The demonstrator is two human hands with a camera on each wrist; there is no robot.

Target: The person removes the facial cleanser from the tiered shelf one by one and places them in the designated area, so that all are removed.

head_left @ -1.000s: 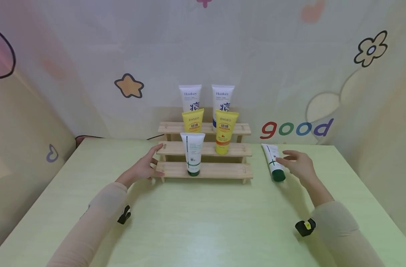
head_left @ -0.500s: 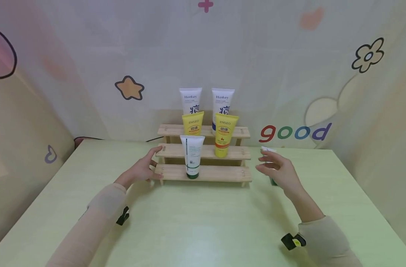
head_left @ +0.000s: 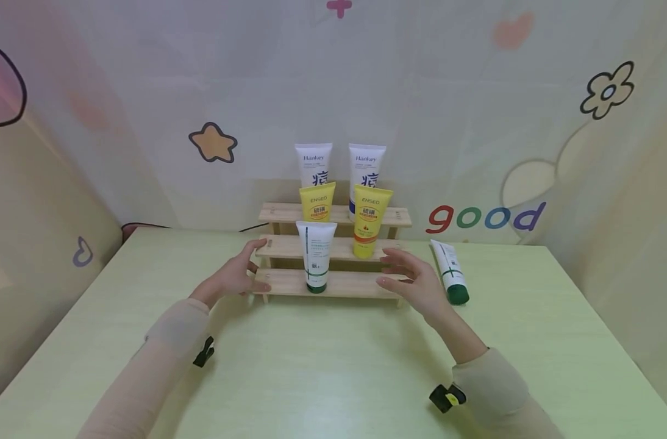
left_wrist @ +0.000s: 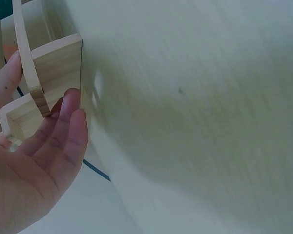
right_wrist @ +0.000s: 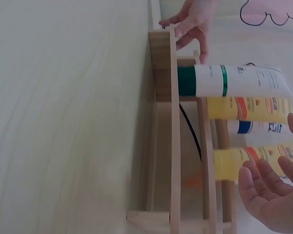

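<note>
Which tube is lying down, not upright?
The green-capped white tube on the table, right of the wooden rack. The other green-capped tube stands on the rack's lowest step, the yellow tubes and Hankey tubes upright on those above.

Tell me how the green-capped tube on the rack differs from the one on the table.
The racked tube stands upright; the loose tube lies down. The racked tube is on the lowest step of the rack; the loose tube is on the table, right of the rack. Both are white with green caps.
</note>
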